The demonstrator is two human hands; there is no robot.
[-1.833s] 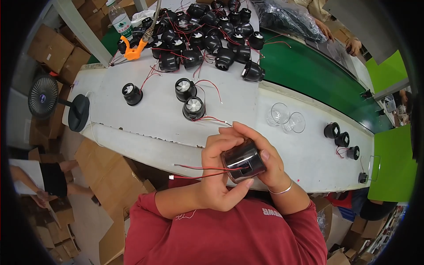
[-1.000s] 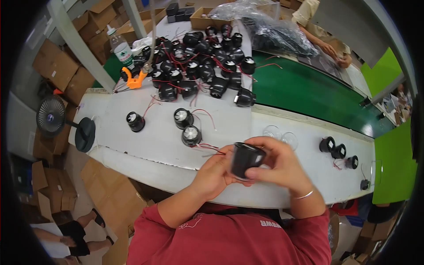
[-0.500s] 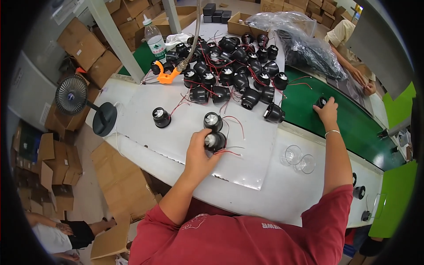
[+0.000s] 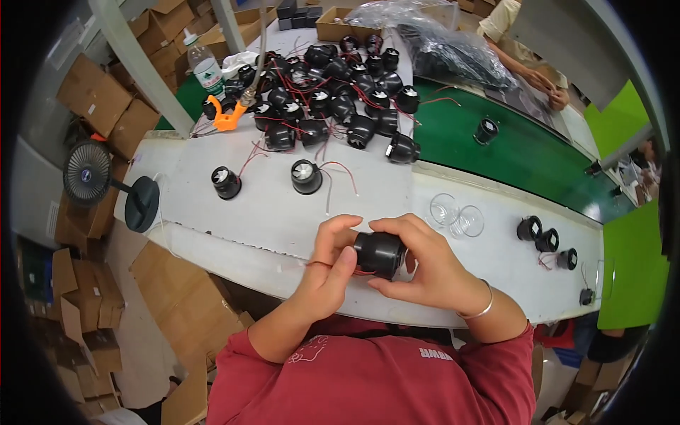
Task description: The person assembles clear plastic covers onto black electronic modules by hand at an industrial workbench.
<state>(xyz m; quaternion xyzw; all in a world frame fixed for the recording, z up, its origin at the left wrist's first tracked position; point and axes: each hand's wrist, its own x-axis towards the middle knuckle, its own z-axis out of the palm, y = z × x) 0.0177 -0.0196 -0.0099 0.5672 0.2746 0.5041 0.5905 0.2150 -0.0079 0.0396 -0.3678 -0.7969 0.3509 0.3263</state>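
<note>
A black cylindrical fan motor (image 4: 380, 255) with red wires lies sideways in the air between my hands, close above the table's front edge. My left hand (image 4: 327, 273) has fingers curled at one end, its thumb near the red wire. Around the other end, the fingers and thumb of my right hand (image 4: 431, 273) grip the housing. Beyond them on the white sheet stand two similar motors with white finned rotors, one motor (image 4: 307, 177) nearer and another motor (image 4: 227, 183) farther left. A lone black motor (image 4: 486, 131) stands on the green belt (image 4: 531, 173).
Many motors with tangled wires (image 4: 343, 108) pile up at the back. An orange air gun (image 4: 227, 119) hangs left of them by a bottle (image 4: 205, 67). A small fan (image 4: 142, 202) stands left. Clear cups (image 4: 467, 221) and several motors (image 4: 547, 241) sit right. A co-worker's hands (image 4: 552, 92) show beyond.
My right hand has left the motor on the green belt and come back to the front. My left hand has lifted one motor off the sheet, and both hands now hold it. The view has shifted.
</note>
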